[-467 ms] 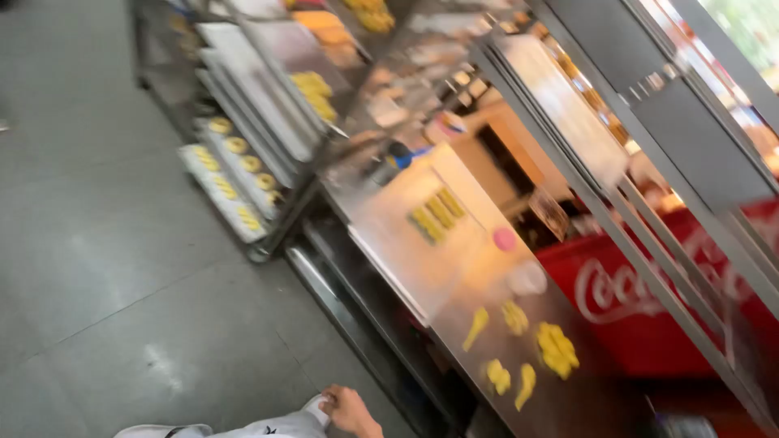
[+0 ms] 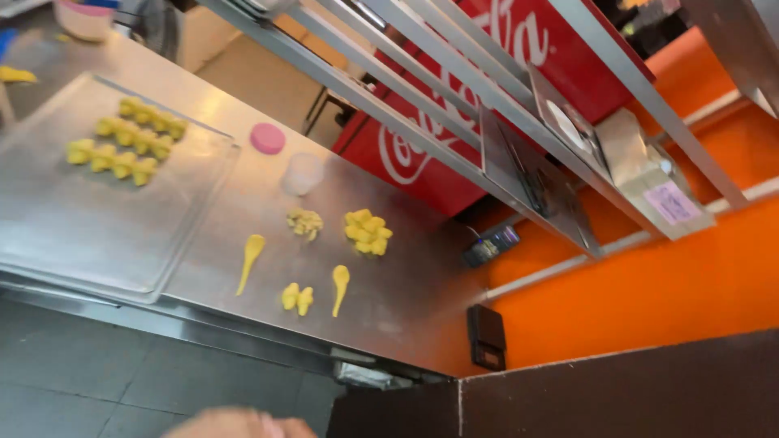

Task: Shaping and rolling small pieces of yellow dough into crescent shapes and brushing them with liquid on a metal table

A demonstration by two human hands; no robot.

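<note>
Only the top of one hand, which looks like my left hand [image 2: 239, 423], shows at the bottom edge; its fingers are hidden and it touches nothing visible. My right hand is out of view. Above it runs a steel counter [image 2: 406, 300] with loose yellow dough pieces: two long drop shapes [image 2: 250, 259] [image 2: 339, 285], a small pair [image 2: 297, 298], a crumbly lump [image 2: 305, 223] and a cluster [image 2: 367, 231]. A metal baking tray [image 2: 89, 235] at the left carries two rows of shaped yellow pieces [image 2: 122, 146].
A pink round lid [image 2: 267, 138] and a small clear cup [image 2: 303, 173] stand beside the tray. Slanted metal rails [image 2: 422, 89] cross above a red cooler [image 2: 503, 89]. An orange wall [image 2: 649, 284], a dark partition [image 2: 617, 397] and grey floor tiles [image 2: 97, 381] surround the counter.
The view has swung towards the counter, which is now much closer. The rack of trays at the left has left the frame, and the hand has dropped to the bottom edge.
</note>
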